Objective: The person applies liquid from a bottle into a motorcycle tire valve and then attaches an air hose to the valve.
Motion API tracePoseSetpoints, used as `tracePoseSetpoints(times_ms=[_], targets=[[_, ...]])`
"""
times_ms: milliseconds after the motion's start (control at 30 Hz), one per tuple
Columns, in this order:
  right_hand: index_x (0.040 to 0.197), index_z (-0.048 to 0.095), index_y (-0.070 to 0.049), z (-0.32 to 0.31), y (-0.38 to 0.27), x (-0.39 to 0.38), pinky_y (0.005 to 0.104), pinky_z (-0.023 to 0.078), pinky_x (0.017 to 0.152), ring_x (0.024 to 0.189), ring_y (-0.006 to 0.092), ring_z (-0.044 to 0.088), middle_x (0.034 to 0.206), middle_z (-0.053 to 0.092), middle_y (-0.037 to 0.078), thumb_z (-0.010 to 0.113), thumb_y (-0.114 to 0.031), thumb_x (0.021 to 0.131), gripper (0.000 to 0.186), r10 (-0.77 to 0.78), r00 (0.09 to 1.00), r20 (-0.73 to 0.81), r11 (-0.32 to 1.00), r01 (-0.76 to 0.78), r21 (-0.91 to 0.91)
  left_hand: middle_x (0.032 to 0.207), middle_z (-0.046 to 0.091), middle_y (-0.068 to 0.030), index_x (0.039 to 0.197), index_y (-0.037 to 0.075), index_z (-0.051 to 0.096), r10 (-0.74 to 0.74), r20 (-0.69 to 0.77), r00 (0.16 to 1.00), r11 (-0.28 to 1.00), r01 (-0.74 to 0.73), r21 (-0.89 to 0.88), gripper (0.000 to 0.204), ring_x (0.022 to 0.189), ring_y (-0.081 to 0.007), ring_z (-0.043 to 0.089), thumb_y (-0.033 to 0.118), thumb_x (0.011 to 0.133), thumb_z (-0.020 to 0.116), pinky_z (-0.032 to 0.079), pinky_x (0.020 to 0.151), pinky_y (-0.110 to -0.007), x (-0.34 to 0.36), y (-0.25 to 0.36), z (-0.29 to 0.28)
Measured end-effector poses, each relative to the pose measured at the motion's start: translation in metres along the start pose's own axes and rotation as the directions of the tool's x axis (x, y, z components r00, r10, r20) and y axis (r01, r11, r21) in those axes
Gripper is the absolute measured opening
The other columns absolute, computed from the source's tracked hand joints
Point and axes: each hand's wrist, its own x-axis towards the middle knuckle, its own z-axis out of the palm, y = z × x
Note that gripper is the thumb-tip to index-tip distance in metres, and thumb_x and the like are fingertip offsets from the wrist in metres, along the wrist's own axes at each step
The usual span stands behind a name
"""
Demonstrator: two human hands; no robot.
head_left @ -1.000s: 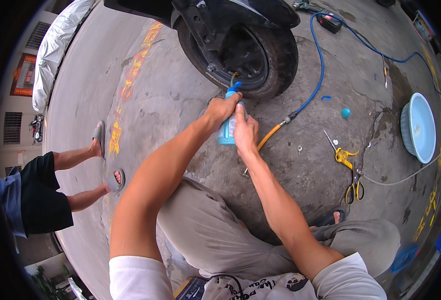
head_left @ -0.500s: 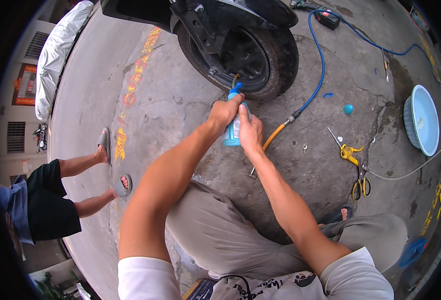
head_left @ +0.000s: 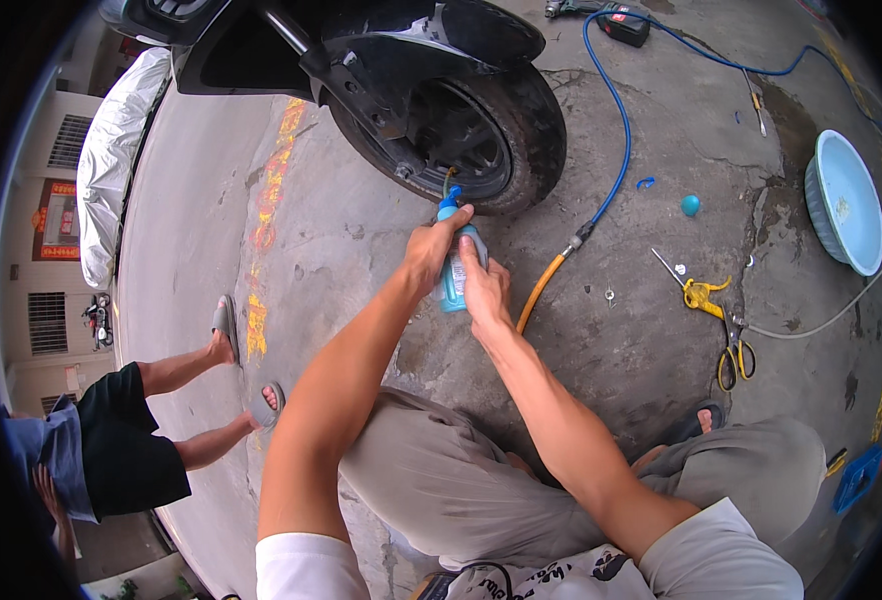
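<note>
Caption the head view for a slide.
Left hand and right hand grip a blue bottle beside a black wheel, scissors and a basin off to the right.

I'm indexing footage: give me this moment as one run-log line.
left hand: holding light-blue squeeze bottle | right hand: holding same bottle | tube: at motorbike wheel | at right: yellow blow gun, scissors, blue basin

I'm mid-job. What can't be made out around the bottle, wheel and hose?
All in the head view:
Middle of the bottle: covered by the left hand and right hand.
Join of the thin tube at the wheel: too small.
Near end of the orange hose: behind the right forearm.
Top of the vehicle: cut off by the upper edge.
</note>
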Motion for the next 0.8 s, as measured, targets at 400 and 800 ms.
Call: tracePoseSetpoints(times_ms=[400, 800], targets=[[0.101, 0.077, 0.001, -0.015, -0.021, -0.01, 0.0462, 0.054, 0.077, 0.083, 0.0377, 0.072, 0.088, 0.075, 0.024, 0.065, -0.055, 0.098, 0.057, -0.291, 0.954, -0.066, 0.951, 0.281, -0.13, 0.106, 0.075, -0.0222, 0.106, -0.008, 0.074, 0.08, -0.109, 0.991, 0.962, -0.048, 0.269, 0.064, 0.096, -0.0311, 0.072, 0.051, 0.083, 0.072, 0.053, 0.086, -0.042, -0.014, 0.015, 0.017], [0.092, 0.074, 0.001, -0.021, -0.03, -0.012, 0.0452, 0.051, 0.065, 0.068, 0.0343, 0.069, 0.076, 0.072, 0.02, 0.072, -0.048, 0.095, 0.049, -0.391, 0.92, -0.015, 0.918, 0.389, -0.072, 0.084, 0.068, -0.0101, 0.09, 0.006, 0.067, -0.032, 0.117, 0.993, 0.991, 0.046, -0.125, 0.038, 0.073, -0.0245, 0.066, 0.044, 0.093, 0.067, 0.054, 0.071, -0.04, 0.003, 0.006, 0.018]])
